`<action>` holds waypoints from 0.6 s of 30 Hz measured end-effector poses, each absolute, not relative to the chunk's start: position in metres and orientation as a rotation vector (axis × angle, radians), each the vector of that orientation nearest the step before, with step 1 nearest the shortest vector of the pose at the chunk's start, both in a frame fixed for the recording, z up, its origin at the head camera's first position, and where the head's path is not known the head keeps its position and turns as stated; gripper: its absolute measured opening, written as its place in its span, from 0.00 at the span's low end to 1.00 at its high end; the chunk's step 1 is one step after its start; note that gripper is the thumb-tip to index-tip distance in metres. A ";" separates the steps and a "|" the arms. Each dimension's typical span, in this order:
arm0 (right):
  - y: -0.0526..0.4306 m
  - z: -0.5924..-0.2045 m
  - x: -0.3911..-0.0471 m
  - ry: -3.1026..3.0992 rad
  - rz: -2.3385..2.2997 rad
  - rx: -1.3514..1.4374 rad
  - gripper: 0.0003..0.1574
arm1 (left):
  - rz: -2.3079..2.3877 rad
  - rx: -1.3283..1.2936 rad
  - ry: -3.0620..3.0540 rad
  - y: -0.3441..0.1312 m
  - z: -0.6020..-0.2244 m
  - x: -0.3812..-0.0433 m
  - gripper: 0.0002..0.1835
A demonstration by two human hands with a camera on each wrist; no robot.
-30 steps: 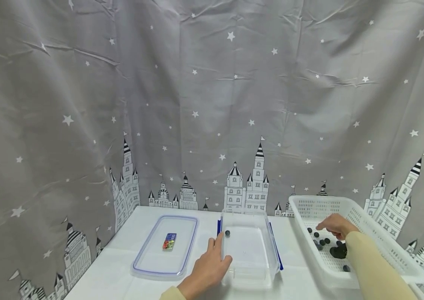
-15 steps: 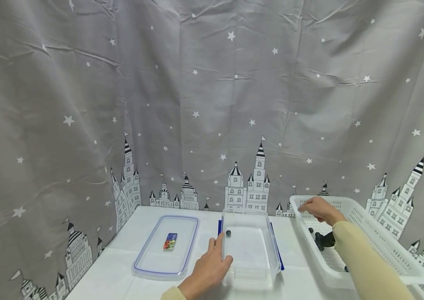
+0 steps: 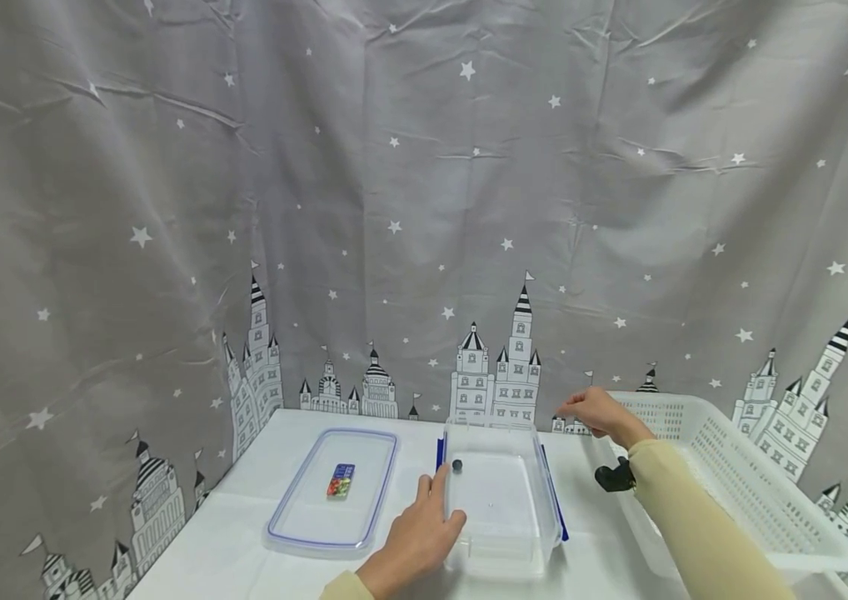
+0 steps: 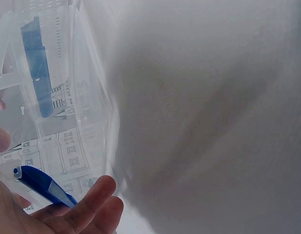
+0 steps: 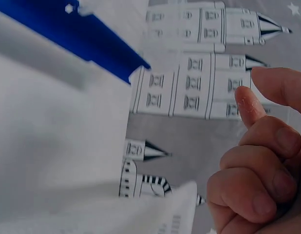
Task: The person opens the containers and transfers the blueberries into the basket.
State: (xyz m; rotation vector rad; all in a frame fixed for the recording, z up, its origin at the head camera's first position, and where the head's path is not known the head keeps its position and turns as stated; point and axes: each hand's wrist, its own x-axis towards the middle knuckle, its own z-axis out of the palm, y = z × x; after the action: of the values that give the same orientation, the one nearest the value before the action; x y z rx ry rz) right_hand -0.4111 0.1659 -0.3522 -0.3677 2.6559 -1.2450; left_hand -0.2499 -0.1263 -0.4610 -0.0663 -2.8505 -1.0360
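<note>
A clear plastic food container [image 3: 502, 500] with blue side latches stands in the middle of the table. One dark round berry, like a blueberry [image 3: 457, 466], lies at its left side. My left hand [image 3: 416, 533] holds the container's left wall, thumb over the rim. In the left wrist view, fingers [image 4: 94, 202] of that hand lie outside, next to a blue latch [image 4: 46, 185]. Between the container and the basket hovers my right hand [image 3: 600, 414], its thumb and index close together and its other fingers curled. I cannot tell whether it pinches a berry.
The white perforated basket [image 3: 776, 508] stands on the right; my right sleeve [image 3: 686, 517] covers much of its left side. A clear lid [image 3: 304, 512] with a blue seal and a colored sticker [image 3: 341, 482] lies on the left. A gray printed curtain [image 3: 364, 208] hangs behind.
My right hand has risen out of the basket and moved left, past its rim toward the container. The left hand and the berry in the container have stayed in place.
</note>
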 end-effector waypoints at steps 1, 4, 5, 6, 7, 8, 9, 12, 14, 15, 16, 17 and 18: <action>0.162 -0.353 -0.411 2.656 -1.243 -0.366 0.24 | -1.033 -0.069 -2.850 -0.126 -0.461 -0.250 0.43; 0.151 -0.357 -0.411 2.645 -1.244 -0.366 0.23 | -1.035 -0.075 -2.842 -0.126 -0.460 -0.249 0.43; 0.147 -0.358 -0.411 2.636 -1.249 -0.363 0.22 | -1.031 -0.076 -2.841 -0.126 -0.460 -0.249 0.43; 0.144 -0.360 -0.411 2.627 -1.252 -0.371 0.23 | -1.033 -0.077 -2.838 -0.126 -0.460 -0.249 0.43; 0.140 -0.362 -0.411 2.618 -1.253 -0.379 0.22 | -1.029 -0.074 -2.840 -0.126 -0.460 -0.249 0.43; 0.136 -0.364 -0.411 2.601 -1.266 -0.384 0.22 | -1.030 -0.071 -2.841 -0.126 -0.460 -0.249 0.43; 0.132 -0.366 -0.411 2.586 -1.278 -0.379 0.22 | -1.033 -0.070 -2.840 -0.126 -0.460 -0.249 0.43; 0.122 -0.373 -0.411 2.556 -1.301 -0.377 0.23 | -1.029 -0.074 -2.842 -0.126 -0.461 -0.249 0.43; 0.115 -0.377 -0.412 2.541 -1.326 -0.361 0.22 | -1.019 -0.079 -2.840 -0.126 -0.461 -0.249 0.43; 0.112 -0.380 -0.412 2.537 -1.330 -0.361 0.21 | -1.013 -0.082 -2.838 -0.126 -0.461 -0.249 0.42; 0.108 -0.382 -0.412 2.529 -1.341 -0.360 0.21 | -1.003 -0.083 -2.838 -0.126 -0.461 -0.249 0.42; 0.105 -0.384 -0.412 2.523 -1.345 -0.372 0.21 | -0.990 -0.081 -2.841 -0.126 -0.462 -0.250 0.43; 0.102 -0.387 -0.412 2.514 -1.354 -0.370 0.21 | -0.988 -0.079 -2.841 -0.126 -0.462 -0.250 0.43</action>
State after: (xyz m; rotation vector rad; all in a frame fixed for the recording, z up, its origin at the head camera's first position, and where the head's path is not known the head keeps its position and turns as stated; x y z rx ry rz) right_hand -0.4123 0.1017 -0.3866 -0.3698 2.5139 -1.3540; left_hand -0.2500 -0.1260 -0.4621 -0.0793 -2.8413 -0.9876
